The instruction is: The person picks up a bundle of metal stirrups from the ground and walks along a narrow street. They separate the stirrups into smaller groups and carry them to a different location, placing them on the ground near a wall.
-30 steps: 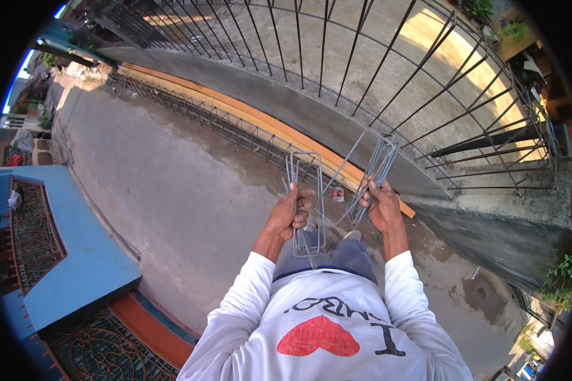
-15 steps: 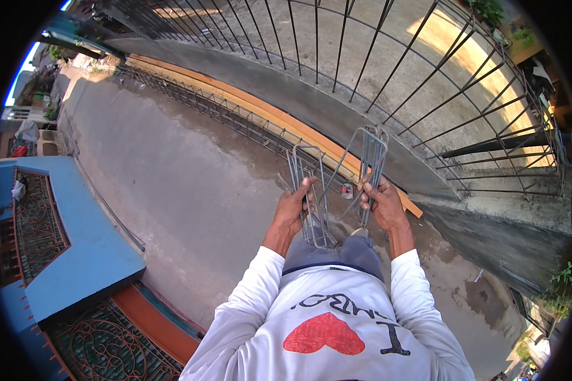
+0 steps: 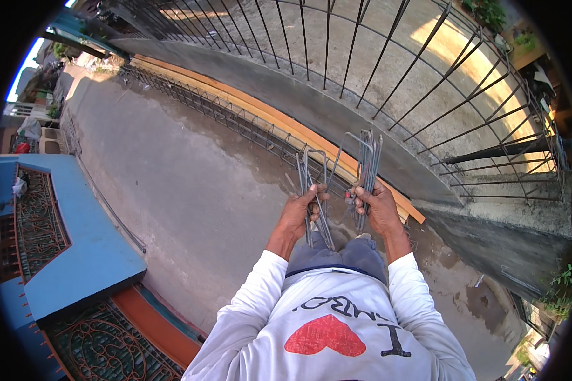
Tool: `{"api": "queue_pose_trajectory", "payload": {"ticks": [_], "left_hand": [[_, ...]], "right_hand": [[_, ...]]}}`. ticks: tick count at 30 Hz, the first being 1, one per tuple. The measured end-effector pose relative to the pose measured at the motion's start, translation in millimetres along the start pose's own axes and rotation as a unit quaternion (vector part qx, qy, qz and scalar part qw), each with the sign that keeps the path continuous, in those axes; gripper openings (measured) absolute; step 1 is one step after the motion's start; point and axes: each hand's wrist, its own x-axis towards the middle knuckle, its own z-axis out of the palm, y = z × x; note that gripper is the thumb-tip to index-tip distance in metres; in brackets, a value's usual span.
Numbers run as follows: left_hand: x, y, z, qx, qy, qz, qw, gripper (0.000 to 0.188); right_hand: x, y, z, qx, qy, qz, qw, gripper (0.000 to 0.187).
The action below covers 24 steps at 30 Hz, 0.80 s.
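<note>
In front of my legs I hold two bundles of bent steel rebar stirrups. My left hand (image 3: 295, 213) is closed round the left stirrups (image 3: 323, 230), thumb across the wires; several loops stick out above and below it. To the right, my right hand (image 3: 380, 206) grips another bundle of stirrups (image 3: 366, 155), pressed together and roughly upright. One bent wire at its top reaches toward the left bundle; whether the two touch is hard to tell. A small red thing (image 3: 349, 196) shows beside my right fingertips, partly hidden.
A long rebar cage (image 3: 225, 115) and orange timber beams (image 3: 248, 100) lie along a low concrete wall (image 3: 489, 223). Thin bars of a steel fence (image 3: 327, 54) rise above it. Grey paving (image 3: 171, 171) stretches left toward a blue canopy (image 3: 98, 232) and ornamental metal gates (image 3: 117, 333).
Both stirrup bundles have turned and look narrower, their loops closer together. My left hand has shifted slightly right and down. Both hands keep their grip.
</note>
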Motion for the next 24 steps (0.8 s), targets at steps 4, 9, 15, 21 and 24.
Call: {"api": "queue_pose_trajectory", "payload": {"ticks": [4, 9, 15, 21, 24], "left_hand": [[4, -5, -9, 0.058, -0.014, -0.005, 0.998, 0.046], [0, -12, -2, 0.051, 0.006, 0.067, 0.996, 0.043], [2, -20, -2, 0.004, 0.035, 0.089, 0.995, 0.037], [-3, -22, 22, -0.053, 0.021, 0.095, 0.994, 0.03], [-9, -18, 46, -0.131, 0.021, 0.099, 0.986, 0.029]], "right_hand": [[8, 2, 17, -0.03, 0.024, 0.003, 0.999, 0.014], [16, -1, 25, -0.042, 0.026, 0.012, 0.999, 0.013], [19, -15, 29, -0.087, -0.006, 0.035, 0.996, 0.013], [22, -19, 35, -0.148, -0.043, 0.079, 0.985, 0.014], [26, 1, 30, -0.155, -0.05, 0.087, 0.983, 0.015]]}}
